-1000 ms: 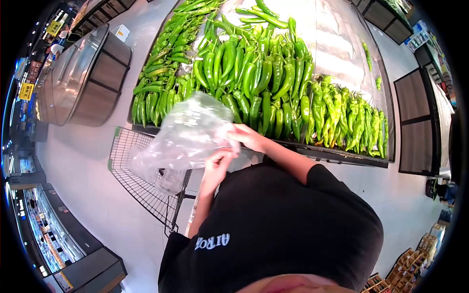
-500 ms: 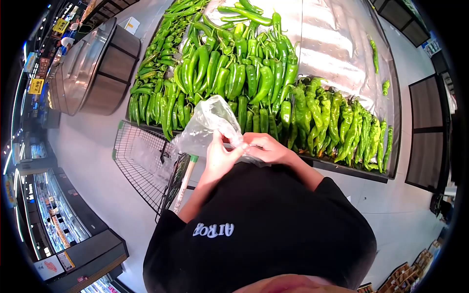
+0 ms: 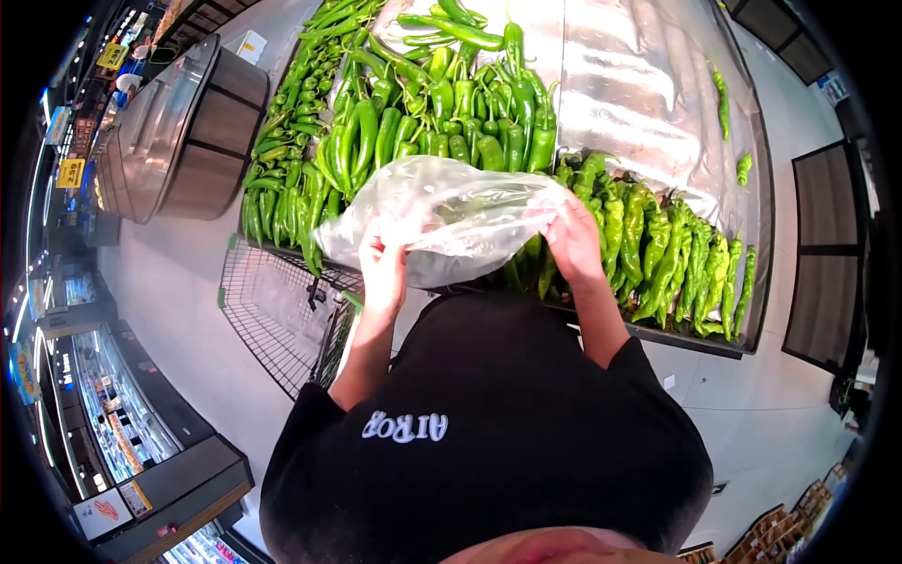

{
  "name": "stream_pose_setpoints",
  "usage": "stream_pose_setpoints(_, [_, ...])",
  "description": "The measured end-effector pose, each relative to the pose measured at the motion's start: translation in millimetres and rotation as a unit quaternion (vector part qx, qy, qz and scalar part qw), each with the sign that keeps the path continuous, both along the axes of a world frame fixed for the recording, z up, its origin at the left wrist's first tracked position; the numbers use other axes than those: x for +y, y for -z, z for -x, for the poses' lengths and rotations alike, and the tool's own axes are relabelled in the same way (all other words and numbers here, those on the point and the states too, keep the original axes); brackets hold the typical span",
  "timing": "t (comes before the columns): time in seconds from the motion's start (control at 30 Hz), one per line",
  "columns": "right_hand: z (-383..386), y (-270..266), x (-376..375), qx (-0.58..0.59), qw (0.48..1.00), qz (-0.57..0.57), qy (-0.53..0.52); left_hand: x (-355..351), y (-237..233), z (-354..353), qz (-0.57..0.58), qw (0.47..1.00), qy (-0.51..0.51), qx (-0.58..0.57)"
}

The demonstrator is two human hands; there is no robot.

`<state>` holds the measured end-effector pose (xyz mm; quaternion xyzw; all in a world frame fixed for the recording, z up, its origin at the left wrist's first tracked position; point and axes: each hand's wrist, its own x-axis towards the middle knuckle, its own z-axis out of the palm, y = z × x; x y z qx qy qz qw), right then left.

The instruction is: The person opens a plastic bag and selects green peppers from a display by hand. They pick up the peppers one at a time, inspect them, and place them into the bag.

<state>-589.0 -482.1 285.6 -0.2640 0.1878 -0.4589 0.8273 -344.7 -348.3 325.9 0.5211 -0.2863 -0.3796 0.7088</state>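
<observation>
A clear plastic bag (image 3: 460,216) is stretched wide between my two hands, in front of the pepper display. My left hand (image 3: 382,265) grips its left side, fingers closed on the film. At the bag's right edge, my right hand (image 3: 575,242) pinches the plastic. Through the thin film, green shows faintly. Just beyond the bag lie smooth green peppers (image 3: 385,136) in a heap. Wrinkled green peppers (image 3: 662,249) stand in a row to the right of my right hand. Part of the smooth peppers' front row is hidden behind the bag.
A wire shopping cart (image 3: 272,305) stands at my left, close to the display. Silvery lining (image 3: 629,85) covers the display's back right, with a few loose peppers at its edge. Further left are a rounded metal bin (image 3: 178,132) and a refrigerated case (image 3: 122,404).
My hands were close together at the bunched bag and have moved apart, left and right. The bag is now spread wide between them.
</observation>
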Motion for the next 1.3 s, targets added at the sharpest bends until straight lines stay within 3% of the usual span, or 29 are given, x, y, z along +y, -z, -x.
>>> stream_pose_setpoints(0.07, [11, 3, -9, 0.046, 0.998, 0.000, 0.036, -9, 7, -9, -0.012, 0.999, 0.021, 0.045])
stream_pose_setpoints(0.2, [34, -6, -21, 0.169, 0.975, 0.135, -0.050, -34, -8, -8, -0.037, 0.986, 0.132, 0.098])
stream_pose_setpoints(0.3, [38, -45, -20, 0.341, 0.896, 0.276, -0.072, -52, -1, -13, -0.050, 0.974, 0.190, 0.111])
stream_pose_setpoints(0.33, [37, -48, -21, 0.354, 0.891, 0.274, -0.081, -58, 1, -13, -0.041, 0.971, 0.204, 0.115])
stream_pose_setpoints(0.4, [30, -51, -23, 0.413, 0.847, 0.335, -0.017, -66, 5, -14, -0.021, 0.965, 0.227, 0.128])
stream_pose_setpoints(0.43, [26, -55, -25, 0.429, 0.838, 0.338, 0.012, -70, 5, -20, -0.055, 0.948, 0.286, 0.125])
stream_pose_setpoints(0.47, [19, -62, -24, 0.422, 0.864, 0.273, 0.042, -74, 4, -18, -0.045, 0.948, 0.300, 0.099])
stream_pose_setpoints(0.53, [11, -73, -26, 0.465, 0.830, 0.292, 0.095, -83, -3, -13, -0.021, 0.944, 0.327, 0.044])
stream_pose_setpoints(0.63, [4, -79, -30, 0.525, 0.785, 0.315, 0.093, -85, -9, -14, -0.013, 0.934, 0.357, -0.017])
stream_pose_setpoints(0.93, [10, -81, -24, 0.558, 0.732, 0.378, 0.104, -64, -15, -14, -0.071, 0.926, 0.333, -0.164])
stream_pose_setpoints(1.03, [13, -81, -22, 0.585, 0.708, 0.378, 0.117, -61, -39, -16, -0.033, 0.892, 0.367, -0.264])
stream_pose_setpoints(1.13, [24, -79, -20, 0.598, 0.702, 0.362, 0.136, -50, -69, -38, -0.076, 0.834, 0.432, -0.335])
stream_pose_setpoints(1.17, [29, -79, -20, 0.602, 0.701, 0.357, 0.138, -44, -70, -49, -0.076, 0.840, 0.423, -0.331])
stream_pose_setpoints(1.2, [34, -78, -20, 0.605, 0.700, 0.352, 0.139, -36, -78, -55, -0.067, 0.887, 0.371, -0.265])
stream_pose_setpoints(1.27, [45, -76, -19, 0.614, 0.694, 0.355, 0.125, -18, -83, -66, -0.074, 0.964, 0.191, -0.171])
stream_pose_setpoints(1.3, [49, -78, -17, 0.621, 0.685, 0.363, 0.116, -12, -90, -78, -0.076, 0.972, 0.110, -0.193])
